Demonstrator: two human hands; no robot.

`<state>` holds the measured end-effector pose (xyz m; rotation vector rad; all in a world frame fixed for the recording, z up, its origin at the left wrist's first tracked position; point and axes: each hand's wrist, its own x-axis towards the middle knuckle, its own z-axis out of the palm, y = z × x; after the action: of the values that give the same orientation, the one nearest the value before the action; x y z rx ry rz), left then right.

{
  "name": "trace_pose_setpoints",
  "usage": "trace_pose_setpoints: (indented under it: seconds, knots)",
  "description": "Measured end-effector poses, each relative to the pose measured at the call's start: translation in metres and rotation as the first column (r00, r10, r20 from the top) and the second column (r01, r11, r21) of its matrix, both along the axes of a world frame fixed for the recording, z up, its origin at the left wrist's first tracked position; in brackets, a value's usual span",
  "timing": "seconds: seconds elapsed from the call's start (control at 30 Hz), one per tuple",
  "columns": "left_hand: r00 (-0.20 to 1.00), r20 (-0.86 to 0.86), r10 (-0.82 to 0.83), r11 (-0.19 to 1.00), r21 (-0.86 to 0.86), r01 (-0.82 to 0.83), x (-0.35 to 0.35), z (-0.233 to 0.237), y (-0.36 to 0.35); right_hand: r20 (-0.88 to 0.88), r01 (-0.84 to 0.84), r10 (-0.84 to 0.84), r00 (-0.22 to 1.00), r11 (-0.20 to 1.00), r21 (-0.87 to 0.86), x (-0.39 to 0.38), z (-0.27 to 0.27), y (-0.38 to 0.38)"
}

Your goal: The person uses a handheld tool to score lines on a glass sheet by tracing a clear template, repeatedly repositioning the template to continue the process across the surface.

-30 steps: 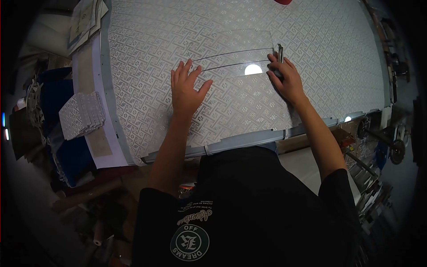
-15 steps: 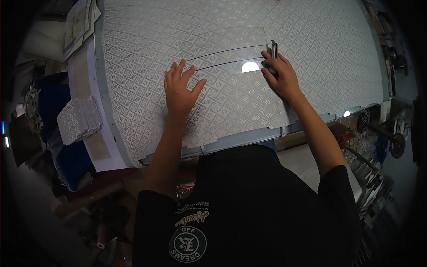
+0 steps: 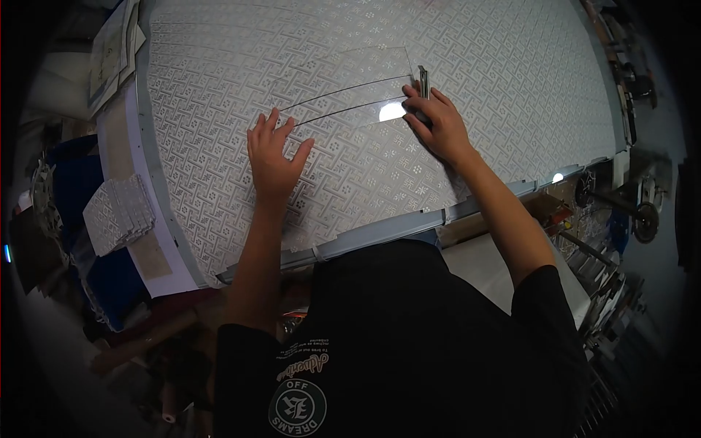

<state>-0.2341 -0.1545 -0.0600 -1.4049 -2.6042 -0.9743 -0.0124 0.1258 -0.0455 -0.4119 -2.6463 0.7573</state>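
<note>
Metal tool (image 3: 424, 82) in right grip (image 3: 444, 130), clear sheet (image 3: 347, 100) to its left

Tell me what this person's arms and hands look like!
The left hand and right hand are bare, with no gloves. The arms are bare too, up to short black sleeves. The black T-shirt has a round badge print.

On the black shirt (image 3: 423, 343), a round badge (image 3: 298, 407) reads "OFF" and "DREAMS"; just above the badge, "Advent…" (image 3: 303, 366), ending unclear, and lines (image 3: 303, 349) too small to read.
</note>
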Motion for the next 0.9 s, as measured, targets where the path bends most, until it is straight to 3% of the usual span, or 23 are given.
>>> trace_pose_setpoints:
  seconds: [0.9]
  knots:
    - [0.999, 0.024, 0.031, 0.999, -0.023, -0.031, 0.0028, 0.0014, 0.0001, 0.006, 0.007, -0.007, 1.0, 1.0, -0.004, -0.0024, -0.0041, 0.0027]
